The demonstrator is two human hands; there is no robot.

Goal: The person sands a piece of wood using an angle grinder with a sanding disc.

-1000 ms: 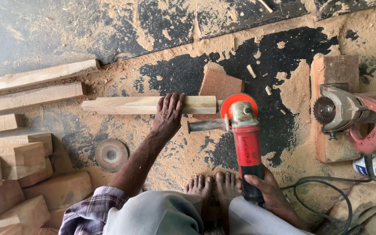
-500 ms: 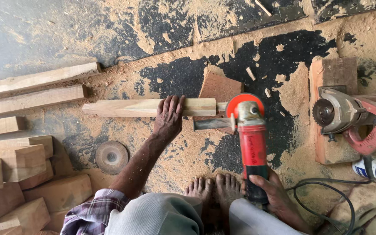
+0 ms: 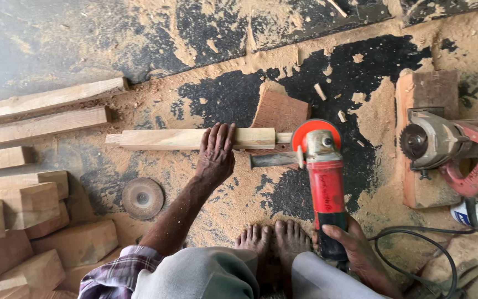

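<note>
Head view: right hand [image 3: 349, 243] clenched on red angle grinder [image 3: 325, 185], disc edge hidden; left hand [image 3: 215, 152] pressed flat, unclenched, on pale squared wooden strip [image 3: 161, 138]; sawdust-covered floor [image 3: 239, 199].

Angle grinder [image 3: 325, 182] right of wood strip [image 3: 167, 138] — disc [image 3: 142, 197] below.

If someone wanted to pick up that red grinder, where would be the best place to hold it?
Probably by the dark rear grip of the red grinder, coming from the near end, where the right hand wraps it now. The body is long and narrow there, far from the orange-guarded disc at the far end. The grey side handle sticking out leftward offers a second hold.
</note>
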